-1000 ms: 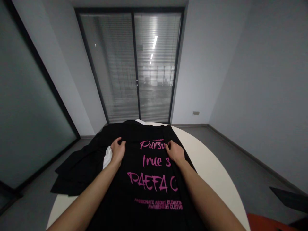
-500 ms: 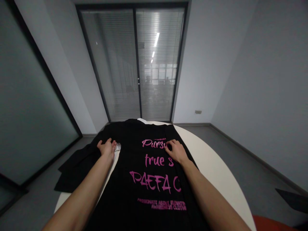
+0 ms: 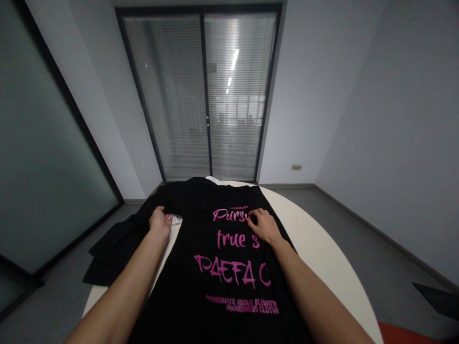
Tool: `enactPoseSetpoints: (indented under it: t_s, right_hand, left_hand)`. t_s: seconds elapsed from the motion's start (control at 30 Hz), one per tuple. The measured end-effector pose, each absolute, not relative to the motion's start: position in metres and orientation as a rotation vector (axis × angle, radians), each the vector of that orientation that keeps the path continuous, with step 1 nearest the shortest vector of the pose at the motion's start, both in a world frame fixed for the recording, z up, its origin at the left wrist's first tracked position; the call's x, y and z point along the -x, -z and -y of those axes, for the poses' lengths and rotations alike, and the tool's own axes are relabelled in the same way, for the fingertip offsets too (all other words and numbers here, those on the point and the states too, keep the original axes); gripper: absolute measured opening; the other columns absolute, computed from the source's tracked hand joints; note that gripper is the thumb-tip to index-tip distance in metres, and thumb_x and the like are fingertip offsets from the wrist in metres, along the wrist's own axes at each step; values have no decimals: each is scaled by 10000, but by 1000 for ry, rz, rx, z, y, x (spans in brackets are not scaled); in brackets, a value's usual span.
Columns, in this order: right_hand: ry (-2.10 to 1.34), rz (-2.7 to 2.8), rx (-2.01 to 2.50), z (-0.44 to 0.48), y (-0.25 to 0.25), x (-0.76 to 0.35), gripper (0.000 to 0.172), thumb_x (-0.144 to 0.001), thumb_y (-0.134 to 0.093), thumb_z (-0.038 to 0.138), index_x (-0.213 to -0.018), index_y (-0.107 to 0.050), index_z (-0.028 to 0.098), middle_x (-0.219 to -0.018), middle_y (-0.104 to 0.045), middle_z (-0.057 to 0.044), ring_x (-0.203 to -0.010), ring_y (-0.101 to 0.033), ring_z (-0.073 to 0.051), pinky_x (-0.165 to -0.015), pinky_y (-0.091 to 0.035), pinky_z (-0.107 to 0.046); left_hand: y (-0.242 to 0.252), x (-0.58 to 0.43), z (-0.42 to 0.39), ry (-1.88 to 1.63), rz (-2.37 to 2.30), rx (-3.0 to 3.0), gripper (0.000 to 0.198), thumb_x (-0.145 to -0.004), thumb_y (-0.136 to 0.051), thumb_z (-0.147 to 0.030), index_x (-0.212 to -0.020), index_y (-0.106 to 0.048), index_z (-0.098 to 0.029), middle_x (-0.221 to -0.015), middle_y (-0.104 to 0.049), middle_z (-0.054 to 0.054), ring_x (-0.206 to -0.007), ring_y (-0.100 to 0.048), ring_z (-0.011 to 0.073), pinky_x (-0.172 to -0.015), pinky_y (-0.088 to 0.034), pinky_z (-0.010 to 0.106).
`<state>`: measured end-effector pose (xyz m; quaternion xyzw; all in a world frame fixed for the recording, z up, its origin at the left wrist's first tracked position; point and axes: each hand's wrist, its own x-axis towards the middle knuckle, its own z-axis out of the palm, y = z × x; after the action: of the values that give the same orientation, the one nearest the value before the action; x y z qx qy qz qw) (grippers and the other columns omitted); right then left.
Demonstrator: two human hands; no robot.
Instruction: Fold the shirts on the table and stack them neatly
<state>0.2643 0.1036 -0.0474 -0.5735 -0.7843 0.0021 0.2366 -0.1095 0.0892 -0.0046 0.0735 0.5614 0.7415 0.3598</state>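
A black T-shirt [image 3: 222, 191] with pink lettering lies spread before me, its right side folded inward over the ends of the printed words. My left hand [image 3: 160, 222] is at the sleeve on the left, fingers curled down and closed around the black cloth near the armpit. Just right of that hand a small patch of white and reddish material [image 3: 175, 220] shows; I cannot make out what it is. My right hand [image 3: 264, 225] rests on the folded right part beside the top line of lettering, with thumb and forefinger bent together in a pinch on the fabric.
Beneath the shirt is a round cream table [image 3: 319, 248]; the sleeve overhangs its left edge. Something white [image 3: 213, 180] peeks out past the collar. A red surface [image 3: 398, 333] shows at lower right. Beyond stand a glass door with blinds [image 3: 233, 143] and grey walls.
My left hand has turned over and its fingers, spread before, have closed on the sleeve. The right hand has stayed in place on the shirt.
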Motion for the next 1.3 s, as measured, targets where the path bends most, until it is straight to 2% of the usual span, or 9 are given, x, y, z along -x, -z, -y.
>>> enactPoseSetpoints:
  t_s: [0.23,0.43,0.5,0.6,0.7,0.87,1.03,1.17,1.3]
  right_hand:
    - [-24,2165,1590,-102,44,-264,308,-951,-538,436,-1138,-685,241,-1194,-637,-83,-1092,-556,-234,-961,-404,-331]
    - [-27,2378,1334,-94,35,-255,451,-936,-557,480,-1332,-612,271,-1400,-568,-81,-1275,-483,-261,-1076,-338,-418]
    - [-92,2491,1207,-90,33,-248,549,-926,-542,564,-1400,-560,286,-1481,-507,-81,-1352,-432,-278,-1137,-274,-466]
    - [-230,2649,1116,-84,32,-238,691,-876,-533,686,-1456,-507,310,-1564,-403,-95,-1419,-363,-334,-1161,-231,-533]
    - [-318,2720,1074,-81,31,-234,722,-846,-530,735,-1446,-520,333,-1576,-383,-100,-1434,-341,-366,-1155,-242,-560]
    - [-352,2724,1029,-82,30,-234,724,-828,-545,750,-1425,-546,340,-1566,-398,-94,-1422,-361,-370,-1151,-258,-563]
    - [-366,2708,1029,-82,33,-234,725,-833,-551,739,-1439,-528,341,-1567,-398,-90,-1432,-349,-367,-1152,-262,-564]
    - [-370,2693,1044,-82,35,-234,721,-837,-557,729,-1438,-530,332,-1570,-393,-92,-1440,-340,-361,-1159,-261,-556]
    - [-373,2687,1050,-82,35,-234,724,-833,-563,728,-1439,-529,334,-1570,-395,-91,-1440,-341,-361,-1160,-260,-558]
  left_hand:
    - [1,108,-100,-1912,-1491,-250,428,-798,-667,-161,-1211,-579,-227,-870,-617,-16,-588,-523,74,-540,-391,192]
    - [2,113,-116,-1799,-1587,-365,449,-762,-766,-225,-1168,-608,-117,-851,-669,57,-610,-598,133,-543,-456,249]
    - [2,116,-119,-1782,-1630,-444,440,-778,-752,-233,-1181,-614,-120,-890,-692,80,-681,-652,169,-597,-513,282]
    - [0,116,-122,-1801,-1694,-608,464,-831,-692,-234,-1277,-581,-166,-1060,-709,104,-917,-702,216,-769,-569,332]
    - [-5,109,-126,-1814,-1721,-870,424,-889,-604,-205,-1311,-580,-177,-1238,-677,110,-1160,-641,225,-989,-515,358]
    - [-7,74,-136,-1711,-1707,-1364,419,-908,-543,-164,-1323,-606,-166,-1464,-529,117,-1421,-414,249,-1215,-263,407]
    - [21,30,-129,-1468,-1587,-1833,468,-886,-568,-173,-1350,-603,-226,-1548,-433,79,-1460,-352,249,-1221,-254,406]
    - [55,15,-112,-881,-1655,-2351,554,-906,-578,-275,-1452,-494,-256,-1612,-318,100,-1500,-243,310,-1203,-246,513]
    - [66,14,-101,-785,-1768,-2370,560,-947,-538,-427,-1462,-465,-219,-1551,-427,121,-1469,-323,307,-1196,-244,537]
